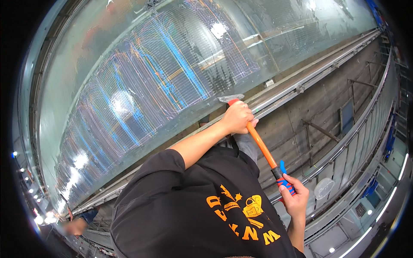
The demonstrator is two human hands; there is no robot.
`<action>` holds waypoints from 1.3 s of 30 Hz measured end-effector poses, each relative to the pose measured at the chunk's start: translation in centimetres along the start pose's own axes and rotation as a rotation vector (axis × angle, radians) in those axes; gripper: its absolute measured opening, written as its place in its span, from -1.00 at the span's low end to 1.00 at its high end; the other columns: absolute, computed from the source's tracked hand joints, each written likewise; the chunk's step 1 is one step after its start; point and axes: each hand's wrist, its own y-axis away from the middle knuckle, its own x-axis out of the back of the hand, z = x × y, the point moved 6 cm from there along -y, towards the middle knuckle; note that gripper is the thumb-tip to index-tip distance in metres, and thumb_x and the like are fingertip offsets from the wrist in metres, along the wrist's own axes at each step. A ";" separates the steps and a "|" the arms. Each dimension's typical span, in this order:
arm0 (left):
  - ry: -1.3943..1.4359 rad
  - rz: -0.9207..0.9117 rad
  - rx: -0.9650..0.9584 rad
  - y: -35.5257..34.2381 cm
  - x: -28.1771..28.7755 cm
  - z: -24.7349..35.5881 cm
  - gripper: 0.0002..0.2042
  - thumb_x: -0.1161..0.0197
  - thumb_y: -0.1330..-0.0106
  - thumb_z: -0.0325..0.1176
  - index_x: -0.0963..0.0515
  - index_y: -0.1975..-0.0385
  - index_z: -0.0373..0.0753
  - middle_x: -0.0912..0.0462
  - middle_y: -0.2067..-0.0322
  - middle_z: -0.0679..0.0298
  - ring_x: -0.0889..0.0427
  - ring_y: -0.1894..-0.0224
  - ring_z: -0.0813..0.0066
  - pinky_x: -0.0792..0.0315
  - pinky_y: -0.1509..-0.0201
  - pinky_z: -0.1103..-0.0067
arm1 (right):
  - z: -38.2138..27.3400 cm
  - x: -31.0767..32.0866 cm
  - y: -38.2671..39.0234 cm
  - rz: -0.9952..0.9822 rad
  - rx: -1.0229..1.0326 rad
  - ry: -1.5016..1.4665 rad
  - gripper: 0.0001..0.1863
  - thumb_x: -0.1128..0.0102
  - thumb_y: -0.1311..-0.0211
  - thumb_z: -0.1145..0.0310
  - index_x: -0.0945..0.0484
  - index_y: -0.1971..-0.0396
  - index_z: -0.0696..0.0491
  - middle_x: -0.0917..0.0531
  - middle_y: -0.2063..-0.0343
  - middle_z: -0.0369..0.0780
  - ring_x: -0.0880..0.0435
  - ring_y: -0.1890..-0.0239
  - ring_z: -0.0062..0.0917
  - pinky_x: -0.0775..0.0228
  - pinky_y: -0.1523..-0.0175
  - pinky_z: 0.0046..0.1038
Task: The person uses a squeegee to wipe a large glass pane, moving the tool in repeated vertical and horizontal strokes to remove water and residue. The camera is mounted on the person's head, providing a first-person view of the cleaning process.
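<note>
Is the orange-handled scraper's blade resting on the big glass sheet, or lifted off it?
Resting, it seems: the scraper blade meets the lower edge of the glass sheet, left hand near the head, right hand on the blue grip.

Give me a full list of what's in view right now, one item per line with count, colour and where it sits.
Curved clear panel: one, transparent with blue and orange streaked reflections, fills the upper left and centre.
Metal rail: one run, grey, along the panel's lower edge, slanting from upper right to lower left.
Long-handled tool: one, orange shaft with a grey metal head against the panel's edge and a blue and red grip at the bottom.
Railing: one, grey, curving down the right side.
Other person: one, blurred, lower left.
Black shirt: one, with an orange print, lower centre.
Left hand: gripping the shaft near the head.
Right hand: gripping the blue and red end.
</note>
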 end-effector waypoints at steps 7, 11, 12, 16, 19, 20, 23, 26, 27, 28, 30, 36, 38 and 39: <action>0.002 0.107 0.059 -4.0 0.9 -3.1 -0.66 -0.46 -0.10 -0.30 -0.45 0.83 -0.06 -0.41 0.75 0.37 -0.43 0.61 0.27 -0.37 0.38 0.38 | -3.6 1.7 -5.7 -0.024 -0.112 0.059 -0.68 -0.45 -0.24 0.62 -0.74 -0.01 0.25 -0.75 0.39 -0.31 -0.67 0.40 -0.74 -0.49 0.27 -0.61; 0.032 0.191 0.131 -5.6 2.3 -5.3 -0.69 -0.42 -0.04 -0.35 -0.42 0.83 -0.04 -0.37 0.76 0.39 -0.40 0.65 0.30 -0.36 0.44 0.41 | -9.6 2.5 -9.2 -0.066 -0.087 0.158 -0.69 -0.46 -0.17 0.64 -0.76 0.05 0.24 -0.75 0.46 -0.27 -0.65 0.52 -0.74 -0.46 0.36 -0.61; 0.030 0.202 0.140 -6.1 2.8 -6.1 -0.69 -0.42 -0.04 -0.35 -0.41 0.83 -0.03 -0.37 0.76 0.39 -0.40 0.65 0.31 -0.36 0.44 0.41 | -10.6 2.4 -9.8 -0.067 -0.071 0.193 -0.69 -0.45 -0.15 0.65 -0.77 0.06 0.24 -0.76 0.47 -0.26 -0.65 0.53 -0.74 -0.46 0.36 -0.61; 0.029 0.215 0.170 -8.6 5.0 -8.5 -0.69 -0.42 0.01 -0.36 -0.40 0.83 -0.01 -0.36 0.77 0.40 -0.41 0.67 0.33 -0.37 0.46 0.42 | -16.2 2.0 -13.2 -0.041 -0.117 0.261 -0.71 -0.47 -0.11 0.59 -0.78 0.12 0.27 -0.76 0.46 -0.25 -0.61 0.50 -0.71 -0.41 0.33 -0.60; 0.029 0.184 0.214 -9.1 5.9 -10.6 -0.81 -0.47 0.15 -0.26 -0.53 0.76 0.16 -0.45 0.73 0.51 -0.50 0.59 0.39 -0.39 0.37 0.45 | -19.3 1.7 -15.3 -0.083 -0.048 0.320 -0.71 -0.48 -0.09 0.57 -0.78 0.13 0.27 -0.77 0.47 -0.22 -0.64 0.50 -0.69 -0.43 0.33 -0.59; 0.026 0.169 0.231 -9.1 6.1 -11.3 -0.84 -0.49 0.22 -0.21 -0.59 0.73 0.25 -0.50 0.70 0.57 -0.54 0.55 0.42 -0.39 0.33 0.47 | -19.8 1.3 -16.1 -0.124 0.013 0.340 -0.70 -0.47 -0.10 0.60 -0.78 0.12 0.25 -0.78 0.47 -0.19 -0.67 0.50 -0.68 -0.45 0.33 -0.58; -0.085 0.206 0.186 -9.9 8.7 -13.5 -0.83 -0.51 0.24 -0.19 -0.60 0.71 0.24 -0.55 0.67 0.57 -0.60 0.51 0.43 -0.44 0.27 0.46 | -19.0 0.2 -17.5 -0.172 0.060 0.327 -0.69 -0.47 -0.13 0.59 -0.79 0.07 0.21 -0.81 0.42 -0.13 -0.72 0.47 -0.63 -0.50 0.32 -0.56; -0.237 0.169 0.085 -11.2 13.1 -16.4 -0.79 -0.46 0.11 -0.28 -0.50 0.77 0.09 -0.54 0.70 0.44 -0.58 0.55 0.33 -0.44 0.33 0.37 | -15.4 -3.5 -20.5 -0.230 0.137 0.232 -0.68 -0.46 -0.26 0.52 -0.77 -0.02 0.15 -0.80 0.40 -0.19 -0.67 0.47 -0.67 -0.50 0.33 -0.55; -0.306 0.159 0.042 -11.6 14.6 -16.6 -0.71 -0.42 0.03 -0.34 -0.41 0.82 -0.04 -0.47 0.74 0.34 -0.53 0.61 0.25 -0.40 0.43 0.33 | -15.0 -4.6 -21.6 -0.220 0.330 0.231 -0.70 -0.45 -0.30 0.50 -0.76 -0.03 0.15 -0.78 0.40 -0.25 -0.63 0.46 -0.74 -0.50 0.34 -0.56; -0.340 0.115 0.026 -11.3 15.5 -16.3 -0.71 -0.42 0.02 -0.34 -0.41 0.82 -0.05 -0.48 0.74 0.32 -0.53 0.60 0.24 -0.40 0.42 0.31 | -13.9 -5.6 -21.7 -0.254 0.166 0.014 -0.69 -0.44 -0.34 0.50 -0.74 -0.07 0.14 -0.77 0.39 -0.30 -0.60 0.45 -0.80 -0.50 0.34 -0.58; -0.395 0.022 0.001 -10.3 15.9 -15.7 -0.70 -0.42 -0.01 -0.32 -0.41 0.82 -0.07 -0.49 0.72 0.30 -0.53 0.59 0.21 -0.40 0.41 0.28 | -12.5 -5.9 -19.7 -0.280 0.180 -0.074 -0.68 -0.43 -0.37 0.50 -0.73 -0.10 0.13 -0.77 0.38 -0.34 -0.61 0.47 -0.81 -0.47 0.36 -0.62; -0.169 -0.023 0.018 -6.6 6.8 -5.8 -0.67 -0.44 -0.07 -0.30 -0.43 0.82 -0.05 -0.47 0.73 0.32 -0.53 0.57 0.24 -0.39 0.40 0.29 | -5.9 0.7 -10.2 -0.158 -0.010 -0.038 -0.69 -0.46 -0.34 0.50 -0.76 -0.07 0.14 -0.75 0.40 -0.34 -0.62 0.47 -0.78 -0.49 0.35 -0.60; -0.051 -0.047 0.024 -5.3 2.7 -3.4 -0.69 -0.42 -0.08 -0.33 -0.46 0.83 -0.04 -0.46 0.74 0.35 -0.53 0.56 0.28 -0.39 0.37 0.33 | -3.3 2.8 -7.2 -0.097 0.046 0.022 -0.69 -0.46 -0.32 0.54 -0.76 -0.04 0.18 -0.75 0.40 -0.34 -0.59 0.46 -0.79 -0.45 0.34 -0.62; -0.003 -0.011 0.018 -5.0 1.0 -2.3 -0.69 -0.42 -0.08 -0.33 -0.46 0.82 -0.04 -0.45 0.74 0.36 -0.51 0.56 0.27 -0.38 0.36 0.34 | -2.7 3.4 -6.2 -0.065 0.075 0.040 -0.70 -0.46 -0.30 0.55 -0.76 -0.03 0.19 -0.75 0.40 -0.34 -0.57 0.45 -0.80 -0.43 0.33 -0.63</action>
